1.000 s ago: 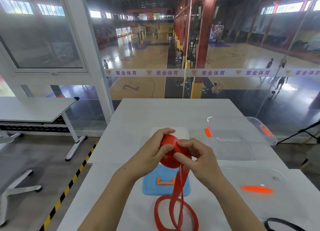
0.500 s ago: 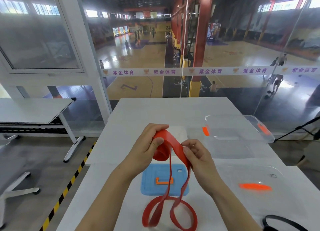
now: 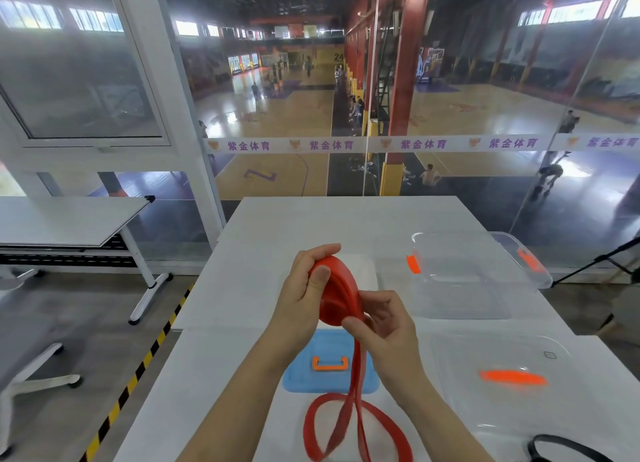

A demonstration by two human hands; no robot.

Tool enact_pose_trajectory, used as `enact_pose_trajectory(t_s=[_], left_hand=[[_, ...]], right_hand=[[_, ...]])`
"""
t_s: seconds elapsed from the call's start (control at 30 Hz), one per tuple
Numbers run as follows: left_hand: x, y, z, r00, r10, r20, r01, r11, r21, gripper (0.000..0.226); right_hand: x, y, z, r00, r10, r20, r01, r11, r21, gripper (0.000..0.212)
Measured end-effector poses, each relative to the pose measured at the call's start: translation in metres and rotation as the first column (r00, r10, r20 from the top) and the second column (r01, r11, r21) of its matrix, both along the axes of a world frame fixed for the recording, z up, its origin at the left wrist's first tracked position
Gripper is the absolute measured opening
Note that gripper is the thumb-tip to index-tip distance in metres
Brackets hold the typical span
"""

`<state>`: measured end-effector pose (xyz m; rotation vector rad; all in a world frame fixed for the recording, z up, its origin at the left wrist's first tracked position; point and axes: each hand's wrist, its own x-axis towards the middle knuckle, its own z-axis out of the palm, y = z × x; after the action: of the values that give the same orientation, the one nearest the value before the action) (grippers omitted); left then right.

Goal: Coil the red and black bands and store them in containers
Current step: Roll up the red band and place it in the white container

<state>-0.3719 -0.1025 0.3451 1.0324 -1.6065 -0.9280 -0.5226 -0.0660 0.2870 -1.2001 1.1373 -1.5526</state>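
At the far left, a grey side table (image 3: 72, 219) beside the window, well apart from the work. Further right, yellow-and-black floor tape (image 3: 138, 375) running along the left edge of the white table (image 3: 242, 340).

Above the middle of this table, the left hand (image 3: 298, 302) wrapped around the wound part of the red band (image 3: 337, 288): thumb pressed on the flat face of the coil, other fingers curled over its top edge. Coil held upright and raised off the table, partly hiding a pale box (image 3: 363, 271) behind it.

Just to the right, the right hand (image 3: 388, 330) pinching the free strands between thumb and fingers, right under the coil. From there, strands hanging down in front of a blue lid (image 3: 298, 382) with an orange handle, flat on the table, then ending in loose loops on the near part of the table.

To the right of the hands, a clear container (image 3: 457, 299) with orange clips, open on top, standing on the table. Nearer, a clear lid (image 3: 502, 351) with an orange handle, lying flat. At the lower right corner, the black band (image 3: 550, 436), uncoiled, on the table just beside this lid, only partly in view.
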Motion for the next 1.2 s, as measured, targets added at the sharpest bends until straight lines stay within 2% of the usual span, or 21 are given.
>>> enact_pose_trajectory(t_s=[0.13,0.2,0.3,0.43,0.5,0.63,0.77,0.83,0.9,0.97,1.03,1.2], left_hand=[[0.000,-0.003,-0.003,1.000,0.030,0.005,-0.030,0.999,0.032,0.030],[0.000,-0.001,-0.005,0.997,0.055,-0.056,-0.051,0.997,0.056,0.029],[-0.008,0.002,-0.006,0.976,0.109,-0.190,-0.093,0.991,0.095,0.042],[-0.011,0.001,-0.013,0.941,0.139,-0.308,-0.089,0.981,0.171,0.035],[-0.002,-0.002,-0.017,0.966,0.061,-0.252,-0.017,0.985,0.173,0.032],[0.019,-0.009,-0.019,0.993,-0.118,0.023,0.114,0.985,0.129,0.023],[0.022,-0.012,-0.008,0.950,-0.246,0.193,0.226,0.967,0.121,0.020],[0.020,-0.013,0.000,0.906,-0.245,0.344,0.232,0.969,0.079,0.028],[0.015,-0.012,0.006,0.882,-0.215,0.419,0.236,0.972,0.002,0.033],[0.011,-0.011,0.006,0.904,-0.165,0.394,0.212,0.974,-0.079,0.034],[0.004,-0.008,0.002,0.947,-0.107,0.304,0.155,0.978,-0.137,0.032],[-0.011,0.000,-0.001,0.998,0.056,0.006,-0.055,0.991,-0.126,0.032]], right_hand=[[-0.004,-0.001,0.007,0.999,-0.042,0.014,0.042,0.999,-0.009,0.031],[-0.005,-0.002,0.009,0.998,-0.059,0.001,0.059,0.998,-0.017,0.031],[0.001,-0.001,0.006,0.998,-0.064,0.014,0.064,0.998,-0.013,0.036],[0.006,0.000,0.004,0.996,-0.078,0.033,0.079,0.997,-0.017,0.039],[0.001,0.001,0.011,0.993,-0.109,0.046,0.111,0.993,-0.027,0.037],[-0.016,0.000,0.029,0.989,-0.144,-0.015,0.143,0.988,-0.055,0.032],[-0.027,-0.002,0.040,0.976,-0.119,-0.180,0.107,0.991,-0.075,0.025],[-0.029,-0.002,0.046,0.973,-0.089,-0.214,0.073,0.994,-0.085,0.025],[-0.030,-0.003,0.052,0.969,-0.068,-0.236,0.044,0.993,-0.108,0.027],[-0.031,-0.003,0.054,0.973,-0.072,-0.221,0.044,0.990,-0.131,0.029],[-0.027,-0.002,0.054,0.979,-0.084,-0.186,0.058,0.988,-0.141,0.032],[-0.018,0.001,0.046,0.996,-0.083,-0.028,0.080,0.992,-0.097,0.033]])
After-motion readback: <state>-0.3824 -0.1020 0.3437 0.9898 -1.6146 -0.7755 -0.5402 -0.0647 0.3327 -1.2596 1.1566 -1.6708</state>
